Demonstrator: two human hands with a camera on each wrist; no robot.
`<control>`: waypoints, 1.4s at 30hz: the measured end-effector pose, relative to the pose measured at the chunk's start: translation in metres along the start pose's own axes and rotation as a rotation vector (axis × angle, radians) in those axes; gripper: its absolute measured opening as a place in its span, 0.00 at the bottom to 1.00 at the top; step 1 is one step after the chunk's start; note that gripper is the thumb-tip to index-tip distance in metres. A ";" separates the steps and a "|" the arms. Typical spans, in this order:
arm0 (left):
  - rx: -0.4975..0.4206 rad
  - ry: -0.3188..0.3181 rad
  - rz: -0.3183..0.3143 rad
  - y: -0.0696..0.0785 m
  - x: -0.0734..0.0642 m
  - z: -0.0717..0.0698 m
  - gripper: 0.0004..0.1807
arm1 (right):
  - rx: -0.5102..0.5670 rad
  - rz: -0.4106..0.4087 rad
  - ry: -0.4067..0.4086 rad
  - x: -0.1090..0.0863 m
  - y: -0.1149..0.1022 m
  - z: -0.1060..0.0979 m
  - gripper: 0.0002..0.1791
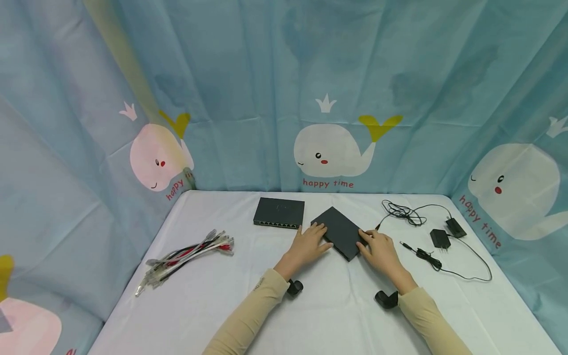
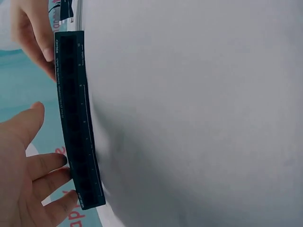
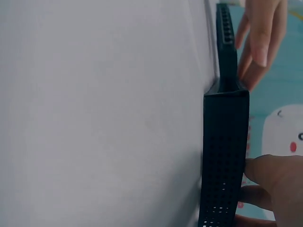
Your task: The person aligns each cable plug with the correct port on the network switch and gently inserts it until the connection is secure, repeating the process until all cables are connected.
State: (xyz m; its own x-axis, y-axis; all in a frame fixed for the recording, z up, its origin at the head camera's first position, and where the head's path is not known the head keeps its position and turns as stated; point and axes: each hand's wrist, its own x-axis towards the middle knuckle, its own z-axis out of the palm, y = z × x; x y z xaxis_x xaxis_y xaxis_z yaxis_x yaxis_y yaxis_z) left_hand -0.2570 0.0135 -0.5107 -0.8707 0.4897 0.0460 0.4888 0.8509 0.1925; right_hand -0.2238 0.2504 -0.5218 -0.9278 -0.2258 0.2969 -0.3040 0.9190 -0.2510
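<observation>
Box (image 1: 340, 232) lies askew just right of the frame's centre; left hand (image 1: 306, 247) and right hand (image 1: 379, 250) touch opposite sides, fingers relaxed, not gripping. Light, even pressure should steady it, clear of the second box (image 1: 279, 212), upper middle.

The box (image 1: 340, 232) between the fingers (image 2: 47, 164) is black, dotted with holes along one side; black too, the second box (image 1: 279, 210), left of the fingers; to their right, black adapters (image 1: 440, 238) and cords (image 1: 428, 257); farther left, a grey, white, black and red cable bundle (image 1: 191, 255); behind the fingers, beige sleeves (image 1: 255, 306); below, white bench (image 1: 337, 320); beyond, light-blue curtain (image 1: 248, 74) with pale whales (image 1: 330, 153), yellow tails, red lettering.
</observation>
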 end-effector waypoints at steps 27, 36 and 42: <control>0.040 -0.031 0.037 0.002 -0.008 -0.005 0.35 | -0.013 -0.099 0.026 -0.027 -0.035 -0.007 0.24; 0.055 -0.071 0.154 0.023 -0.020 0.000 0.42 | 0.010 -0.147 0.053 -0.034 -0.045 -0.005 0.24; 0.088 -0.074 0.176 0.036 -0.023 0.004 0.43 | 0.027 -0.164 0.057 -0.035 -0.048 -0.004 0.22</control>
State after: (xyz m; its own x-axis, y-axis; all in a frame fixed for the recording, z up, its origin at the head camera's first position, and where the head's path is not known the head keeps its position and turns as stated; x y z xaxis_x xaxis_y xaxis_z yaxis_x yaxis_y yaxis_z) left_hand -0.2196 0.0338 -0.5085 -0.7666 0.6421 -0.0016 0.6387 0.7628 0.1014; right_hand -0.1756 0.2152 -0.5165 -0.8519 -0.3525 0.3873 -0.4567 0.8620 -0.2198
